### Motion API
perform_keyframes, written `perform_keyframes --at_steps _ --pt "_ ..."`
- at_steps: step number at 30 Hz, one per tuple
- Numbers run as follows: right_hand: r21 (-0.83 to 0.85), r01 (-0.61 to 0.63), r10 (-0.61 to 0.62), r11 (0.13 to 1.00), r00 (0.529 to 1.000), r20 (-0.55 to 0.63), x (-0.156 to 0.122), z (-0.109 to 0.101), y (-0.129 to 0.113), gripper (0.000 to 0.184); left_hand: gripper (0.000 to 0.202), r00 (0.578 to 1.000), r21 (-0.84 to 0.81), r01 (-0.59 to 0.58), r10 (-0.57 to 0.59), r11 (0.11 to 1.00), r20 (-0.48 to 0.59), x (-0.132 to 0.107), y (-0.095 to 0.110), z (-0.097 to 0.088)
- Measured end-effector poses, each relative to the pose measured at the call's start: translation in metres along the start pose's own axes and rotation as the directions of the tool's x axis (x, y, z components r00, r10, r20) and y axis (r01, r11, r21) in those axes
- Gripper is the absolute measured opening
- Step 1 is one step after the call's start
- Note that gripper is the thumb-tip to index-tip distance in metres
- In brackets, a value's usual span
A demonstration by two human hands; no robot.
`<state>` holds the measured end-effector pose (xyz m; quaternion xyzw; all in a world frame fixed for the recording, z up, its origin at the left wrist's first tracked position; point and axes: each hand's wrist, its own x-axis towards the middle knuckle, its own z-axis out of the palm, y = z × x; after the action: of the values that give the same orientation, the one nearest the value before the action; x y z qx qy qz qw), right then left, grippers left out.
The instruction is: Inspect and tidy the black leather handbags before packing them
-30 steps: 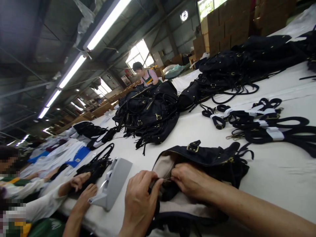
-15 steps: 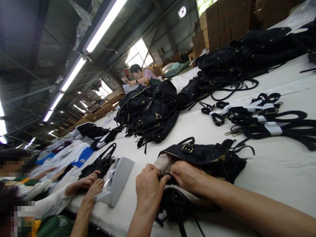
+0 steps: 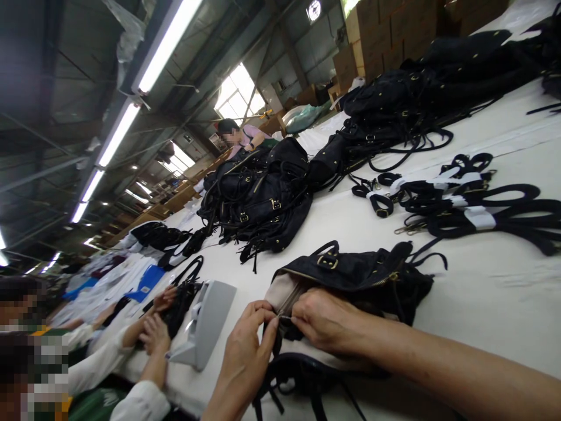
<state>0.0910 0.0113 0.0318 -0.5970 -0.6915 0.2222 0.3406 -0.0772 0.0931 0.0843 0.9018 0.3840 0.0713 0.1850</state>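
Observation:
A black handbag [image 3: 363, 269] with brass buckles lies on the white table, its top gaping and its beige lining [image 3: 283, 289] showing. At the left end of the opening, my left hand [image 3: 245, 351] pinches the bag's edge near the end of an inner zip between thumb and fingers. My right hand [image 3: 328, 320] reaches into the mouth of the bag, closed on a small metal zipper pull [image 3: 284, 317]. Part of the zip is hidden behind my right fingers. Dark handles hang toward the table's near edge.
A grey plastic stand [image 3: 210, 321] is left of my bag. Beside it, a co-worker's hands [image 3: 155, 333] are at another black bag [image 3: 179, 301]. Heaped black bags [image 3: 263, 199] lie behind. Bundled black straps [image 3: 495, 216] rest at the right.
My left hand has shifted left and down, and more of the lining and zip shows. The co-worker's hands at left have spread apart. The view has tilted slightly.

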Motion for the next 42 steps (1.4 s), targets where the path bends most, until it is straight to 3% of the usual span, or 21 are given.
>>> perform_keyframes --at_steps 6,13,21,27,34,38,42 --pt "0.071 -0.024 0.025 0.997 1.000 -0.006 -0.003 -0.001 -0.002 0.029 0.026 0.999 -0.058 0.028 -0.030 0.998 -0.031 -0.007 -0.003 -0.001" --pt "0.080 -0.029 0.028 0.996 0.999 0.014 0.000 -0.002 -0.008 0.029 0.023 0.988 0.019 -0.064 0.066 0.998 -0.137 -0.018 -0.012 0.008" --pt "0.077 -0.082 0.080 0.994 0.996 0.034 0.001 -0.001 -0.007 0.026 0.018 0.939 0.096 -0.172 0.193 0.980 -0.285 -0.021 -0.017 0.017" --pt "0.066 -0.079 0.078 0.995 0.997 0.019 0.002 0.000 -0.006 0.025 0.011 0.908 0.194 -0.234 0.285 0.953 -0.307 -0.023 -0.017 0.019" --pt "0.108 -0.028 0.032 0.994 0.999 -0.042 0.005 0.010 -0.007 0.027 0.010 0.903 0.213 -0.244 0.302 0.946 -0.304 -0.025 -0.012 0.021" --pt "0.146 -0.062 0.076 0.987 0.993 -0.093 0.005 0.022 -0.007 0.028 0.009 0.910 0.209 -0.241 0.295 0.948 -0.291 -0.024 -0.013 0.023" --pt "0.218 -0.089 0.112 0.972 0.989 -0.095 0.006 0.024 -0.006 0.026 0.007 0.875 0.210 -0.277 0.336 0.938 -0.348 -0.023 -0.013 0.026"
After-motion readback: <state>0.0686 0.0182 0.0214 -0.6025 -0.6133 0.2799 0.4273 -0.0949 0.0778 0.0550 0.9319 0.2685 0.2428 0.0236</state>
